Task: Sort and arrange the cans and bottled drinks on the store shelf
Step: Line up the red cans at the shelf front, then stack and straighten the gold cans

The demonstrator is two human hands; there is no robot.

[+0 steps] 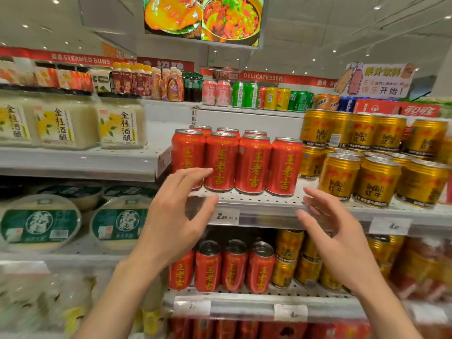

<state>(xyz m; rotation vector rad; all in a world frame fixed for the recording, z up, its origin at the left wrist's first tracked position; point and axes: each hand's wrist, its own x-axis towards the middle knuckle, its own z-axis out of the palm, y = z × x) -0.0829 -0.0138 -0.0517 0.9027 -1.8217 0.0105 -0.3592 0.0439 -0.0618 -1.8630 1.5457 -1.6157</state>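
Spreading loosely, the fingers of the left hand (171, 223) and right hand (335, 238) grasp nothing, hovering before four red metal cans with gold characters (236, 162) standing upright in a front row on the white perforated shelf (256, 201), beside gold ribbed cans (376, 184).

Between the two grips, the cans (253, 165) are red with yellow lettering and silver tops. Right of the right grip, the ribbed cans (378, 184) are gold with red marks. The perforated shelf (256, 195) is white.
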